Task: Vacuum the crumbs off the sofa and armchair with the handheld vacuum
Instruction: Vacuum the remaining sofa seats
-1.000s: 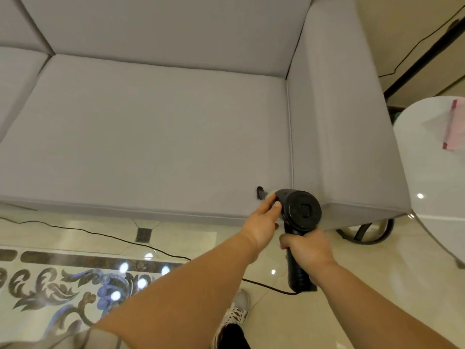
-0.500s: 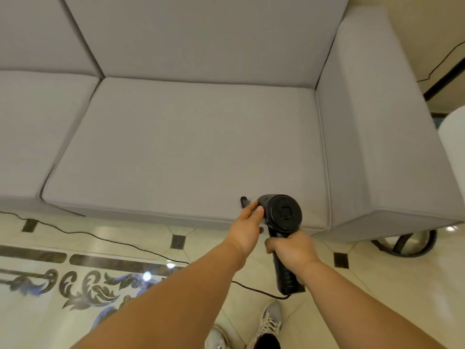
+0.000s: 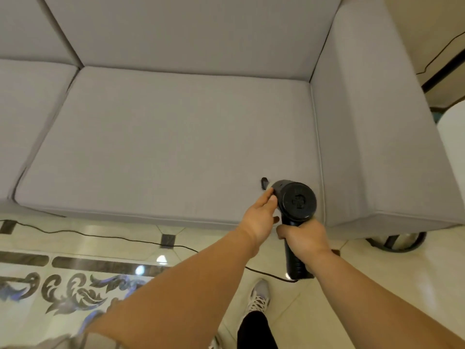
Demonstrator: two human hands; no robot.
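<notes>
A black handheld vacuum (image 3: pixel 297 201) points at the grey sofa (image 3: pixel 176 137), its nozzle tip on the right seat cushion near the front edge and the right armrest (image 3: pixel 372 137). My right hand (image 3: pixel 303 238) grips the vacuum's handle from below. My left hand (image 3: pixel 260 215) rests against the left side of the vacuum's body, fingers fairly straight. A black cord (image 3: pixel 100 236) runs from the handle's base across the floor to the left. I see no crumbs on the cushion at this distance.
Glossy tiled floor (image 3: pixel 377 285) with a dark ornamental pattern at the lower left. My shoes (image 3: pixel 259 295) stand just in front of the sofa. A white round table edge (image 3: pixel 453 152) is at the right, and a dark curved base (image 3: pixel 397 244) lies under the armrest.
The view has shifted left and back, showing more of the left cushion. The vacuum and both hands keep the same hold at the cushion's front right corner.
</notes>
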